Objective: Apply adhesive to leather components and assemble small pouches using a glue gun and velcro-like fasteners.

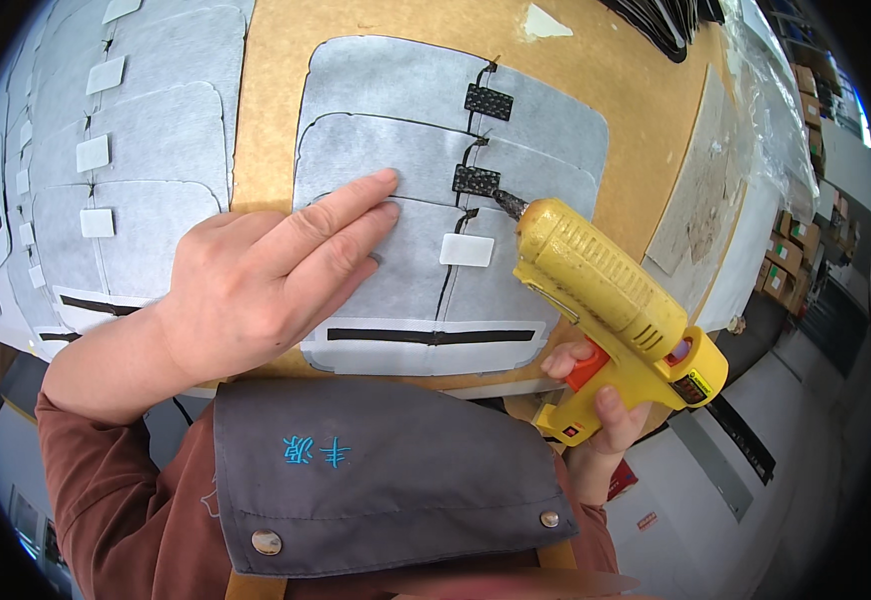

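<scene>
From my remote seat I see the right hand (624,430) gripping a yellow glue gun (606,285) at 3 o'clock, its nozzle (512,206) aimed toward 10, just beside a black patch (474,180). At 9 o'clock the left hand (256,280) rests, fingers outstretched, on overlapping grey panels (386,82) reaching toward 12.

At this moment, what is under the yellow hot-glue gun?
Overlapping grey panels and a brown board show around the front of the hot-glue gun; whatever its body directly covers cannot be seen.

The yellow glue gun (611,282) partly hides the right hand (620,422).
</scene>
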Available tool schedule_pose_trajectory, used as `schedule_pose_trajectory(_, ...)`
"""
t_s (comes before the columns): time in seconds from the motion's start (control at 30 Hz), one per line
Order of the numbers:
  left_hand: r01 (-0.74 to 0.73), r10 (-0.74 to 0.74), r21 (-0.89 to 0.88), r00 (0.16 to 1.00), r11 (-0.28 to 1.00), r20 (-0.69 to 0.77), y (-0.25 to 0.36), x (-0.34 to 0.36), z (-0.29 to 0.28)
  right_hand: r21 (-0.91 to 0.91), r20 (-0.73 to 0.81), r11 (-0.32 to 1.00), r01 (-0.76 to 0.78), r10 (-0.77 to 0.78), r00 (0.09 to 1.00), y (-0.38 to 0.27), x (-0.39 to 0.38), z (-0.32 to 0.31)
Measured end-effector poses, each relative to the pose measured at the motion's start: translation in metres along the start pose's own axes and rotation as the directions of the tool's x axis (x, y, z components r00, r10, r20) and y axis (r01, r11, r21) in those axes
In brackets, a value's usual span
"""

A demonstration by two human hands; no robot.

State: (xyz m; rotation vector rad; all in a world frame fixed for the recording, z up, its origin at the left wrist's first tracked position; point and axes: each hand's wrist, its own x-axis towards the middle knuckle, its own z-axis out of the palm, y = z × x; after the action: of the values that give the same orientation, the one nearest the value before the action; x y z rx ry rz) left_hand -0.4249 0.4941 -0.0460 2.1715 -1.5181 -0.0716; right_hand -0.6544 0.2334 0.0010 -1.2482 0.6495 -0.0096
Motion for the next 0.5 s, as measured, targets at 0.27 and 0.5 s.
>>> schedule_pose_trajectory(0.27,0.001,-0.001,0.0,1.0,1.0,0.012,0.0,0.0,-0.002,-0.102,-0.178,0.994,0.044,-0.062,0.982,-0.005,0.009,0.021)
schedule_pose_trajectory(0.5,-0.002,0.002,-0.006,1.0,1.0,0.011,0.0,0.001,-0.002,0.004,-0.079,0.999,0.039,-0.038,0.996,-0.005,0.01,0.017)
